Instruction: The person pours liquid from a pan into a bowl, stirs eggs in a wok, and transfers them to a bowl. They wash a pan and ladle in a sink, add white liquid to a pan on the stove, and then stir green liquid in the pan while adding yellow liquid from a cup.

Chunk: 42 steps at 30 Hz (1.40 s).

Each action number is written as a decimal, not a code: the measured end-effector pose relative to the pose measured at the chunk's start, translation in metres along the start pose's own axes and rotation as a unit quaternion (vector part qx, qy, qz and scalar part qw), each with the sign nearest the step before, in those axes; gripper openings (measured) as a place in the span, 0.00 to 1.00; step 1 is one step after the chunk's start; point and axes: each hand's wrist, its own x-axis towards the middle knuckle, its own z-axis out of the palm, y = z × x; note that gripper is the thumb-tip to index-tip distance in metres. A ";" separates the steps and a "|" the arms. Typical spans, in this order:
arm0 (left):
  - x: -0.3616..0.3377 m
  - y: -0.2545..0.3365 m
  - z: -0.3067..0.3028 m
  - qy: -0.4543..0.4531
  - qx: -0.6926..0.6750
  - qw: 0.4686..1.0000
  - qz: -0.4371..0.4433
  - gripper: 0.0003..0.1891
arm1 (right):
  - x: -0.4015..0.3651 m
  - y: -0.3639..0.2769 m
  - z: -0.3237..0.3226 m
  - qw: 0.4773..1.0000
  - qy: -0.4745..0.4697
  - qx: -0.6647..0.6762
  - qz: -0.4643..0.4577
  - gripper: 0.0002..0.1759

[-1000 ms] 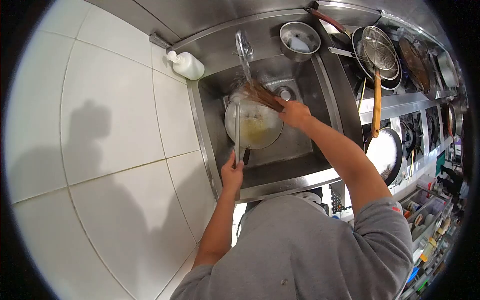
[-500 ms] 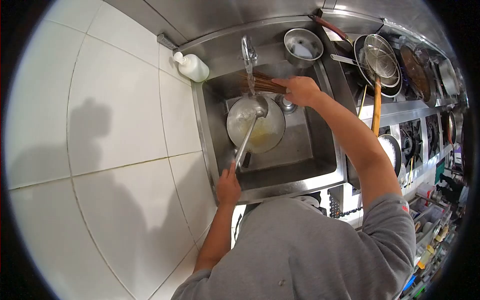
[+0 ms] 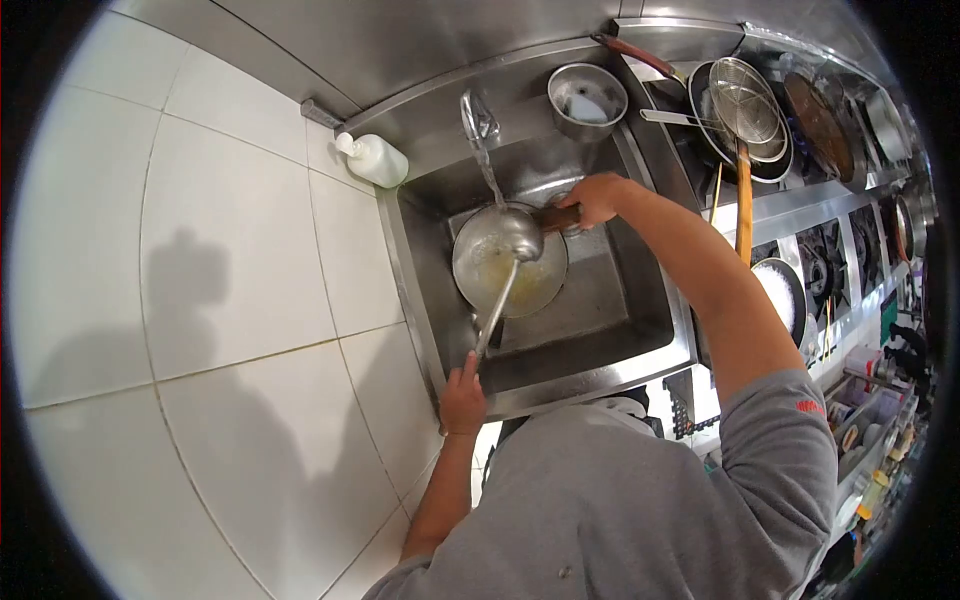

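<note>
My left hand point(image 3: 463, 402) is closed round the handle of a metal ladle point(image 3: 520, 235), whose bowl sits under running water. The ladle is over a round metal pan point(image 3: 545, 288) holding cloudy, yellowish water in the sink point(image 3: 600, 340). My right hand point(image 3: 600, 198) grips a bamboo wok brush point(image 3: 556, 217), a bundle of thin brown sticks. The brush's tips are at the rim of the ladle bowl; whether they reach inside is hard to see. A dark pan handle lies partly hidden below the ladle's shaft.
A running faucet point(image 3: 480, 120) stands behind the sink. At the back left is a white pump bottle point(image 3: 375, 160), at the back right a metal pot point(image 3: 588, 100) with something white inside. Strainers point(image 3: 748, 105) and pans rest on the stove to the right.
The wok brush has left the back of the sink and come forward to the ladle in my right hand. The ladle bowl has tilted and shifted slightly.
</note>
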 end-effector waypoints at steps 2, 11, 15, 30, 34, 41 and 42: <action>0.003 -0.002 -0.004 0.020 -0.037 0.999 -0.009 0.30 | -0.005 0.005 0.008 0.994 0.050 0.091 0.039 0.44; 0.039 0.012 -0.008 0.010 -0.123 0.991 -0.056 0.33 | -0.027 -0.014 0.035 0.971 0.169 0.145 0.093 0.38; 0.041 0.010 0.023 0.019 -0.188 0.982 -0.024 0.33 | -0.052 -0.060 0.060 0.951 0.187 0.207 0.134 0.38; 0.043 0.035 -0.002 -0.239 -0.688 0.590 -0.349 0.28 | -0.006 -0.051 0.142 0.891 0.245 0.346 0.160 0.38; 0.037 0.011 0.017 -0.236 -0.749 0.494 -0.374 0.21 | 0.003 -0.058 0.143 0.860 0.235 0.413 0.186 0.36; 0.057 0.012 0.037 -0.278 -0.780 0.429 -0.361 0.22 | -0.021 -0.058 0.192 0.905 0.177 0.295 0.249 0.33; 0.057 0.010 0.041 -0.276 -0.791 0.415 -0.356 0.22 | -0.042 -0.063 0.185 0.901 0.133 0.301 0.283 0.34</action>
